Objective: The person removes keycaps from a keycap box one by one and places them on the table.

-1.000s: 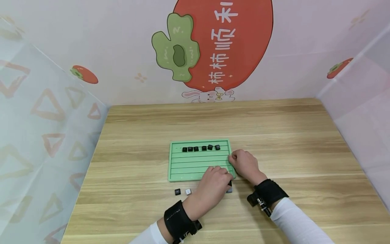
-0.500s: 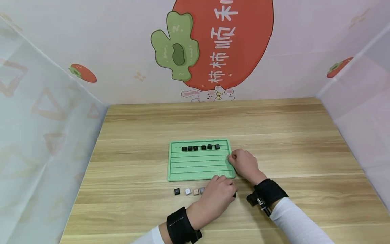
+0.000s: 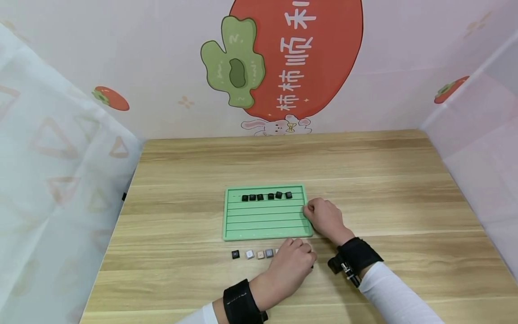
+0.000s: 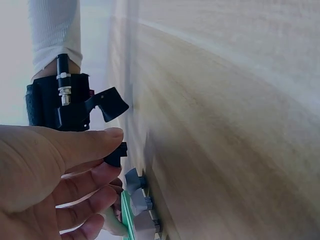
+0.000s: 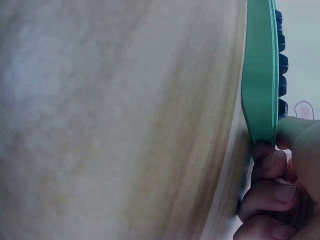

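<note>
My left hand [image 3: 289,270] is in front of the green grooved board [image 3: 265,216] in the head view. Its thumb and fingertips pinch a black keycap [image 4: 115,157], clear in the left wrist view. Between that hand and the board lie loose keycaps: a black keycap [image 3: 235,254], a white keycap [image 3: 249,254], a beige keycap [image 3: 260,255] and a grey keycap [image 3: 269,253]; the hand hides part of this row. My right hand [image 3: 325,220] grips the board's right edge, its thumb over the rim in the right wrist view. Several black keycaps [image 3: 260,197] stand along the board's upper groove.
The wooden table [image 3: 182,180] carries the board near its middle. A printed cloth wall [image 3: 162,90] rises at the back, with cloth sides at left and right. A small dark thing [image 3: 124,196] shows at the table's left edge.
My left hand has moved off the board's front edge, towards me and slightly right, with the black keycap. More loose keycaps show behind it. The right hand stays on the board.
</note>
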Motion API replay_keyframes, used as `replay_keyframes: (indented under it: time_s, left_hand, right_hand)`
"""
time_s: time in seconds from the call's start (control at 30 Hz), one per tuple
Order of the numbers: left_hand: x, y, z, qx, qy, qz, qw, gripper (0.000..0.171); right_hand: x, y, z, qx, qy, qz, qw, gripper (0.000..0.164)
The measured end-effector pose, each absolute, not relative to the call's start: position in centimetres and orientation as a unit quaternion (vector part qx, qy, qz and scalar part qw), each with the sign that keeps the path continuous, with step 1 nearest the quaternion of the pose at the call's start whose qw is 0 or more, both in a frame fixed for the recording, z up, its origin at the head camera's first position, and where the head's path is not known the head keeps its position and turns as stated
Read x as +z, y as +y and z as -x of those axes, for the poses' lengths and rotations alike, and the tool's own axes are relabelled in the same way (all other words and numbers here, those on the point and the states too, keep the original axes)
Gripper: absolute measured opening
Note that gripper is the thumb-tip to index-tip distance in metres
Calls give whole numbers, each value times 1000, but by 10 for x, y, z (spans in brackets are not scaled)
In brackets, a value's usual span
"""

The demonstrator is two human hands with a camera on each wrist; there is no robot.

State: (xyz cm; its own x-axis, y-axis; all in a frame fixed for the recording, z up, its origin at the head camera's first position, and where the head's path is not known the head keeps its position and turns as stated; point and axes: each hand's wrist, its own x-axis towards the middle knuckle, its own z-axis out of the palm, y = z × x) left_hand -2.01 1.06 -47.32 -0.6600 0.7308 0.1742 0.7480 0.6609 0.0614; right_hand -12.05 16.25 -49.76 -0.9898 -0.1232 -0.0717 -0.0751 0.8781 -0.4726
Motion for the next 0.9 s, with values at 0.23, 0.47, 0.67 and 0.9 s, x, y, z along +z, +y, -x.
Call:
replay_keyframes:
  time_s: [0.23, 0.47, 0.67, 0.9]
  left_hand:
    - [-479, 11, 18, -44, -903, 415, 102, 4]
    - [-480, 10, 17, -28, -903, 418, 97, 8]
    - [-478, 10, 17, -25, -902, 419, 102, 9]
    - [-480, 9, 19, -40, -901, 415, 116, 4]
  right_hand:
    - [-497, 162, 121, -239, 968, 50, 50, 44]
    - [-498, 161, 121, -239, 968, 47, 53, 45]
    - [-497, 161, 121, -241, 968, 50, 46, 45]
    - [-497, 162, 120, -241, 968, 49, 44, 43]
